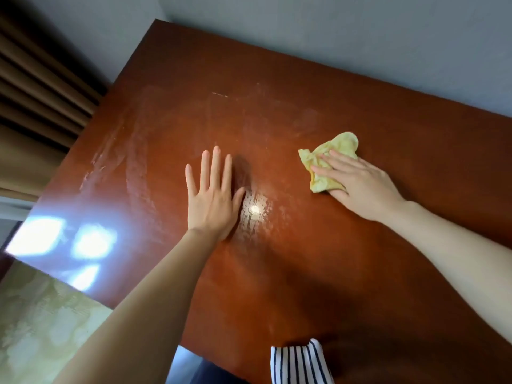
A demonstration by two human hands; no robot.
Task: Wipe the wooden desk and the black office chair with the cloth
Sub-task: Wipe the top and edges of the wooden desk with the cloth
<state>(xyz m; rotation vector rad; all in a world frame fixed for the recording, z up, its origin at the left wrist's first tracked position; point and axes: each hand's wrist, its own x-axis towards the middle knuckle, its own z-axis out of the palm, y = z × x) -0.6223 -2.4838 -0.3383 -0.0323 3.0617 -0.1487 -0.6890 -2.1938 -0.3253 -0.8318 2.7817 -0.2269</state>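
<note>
I'm resting my left hand (212,198) flat on the wooden desk (304,92), fingers straight and spread. I'm pressing my right hand (363,187), fingers straight, onto the crumpled yellow cloth (336,151) lying on the desk, right of it.

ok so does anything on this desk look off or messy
Nothing is spilled or broken, but the wooden desk has pale streaky smears in arcs left of the left hand, and a speckled patch around a bright glare spot beside its thumb. They look like wipe residue. The yellow cloth lies crumpled under the right hand.
</note>
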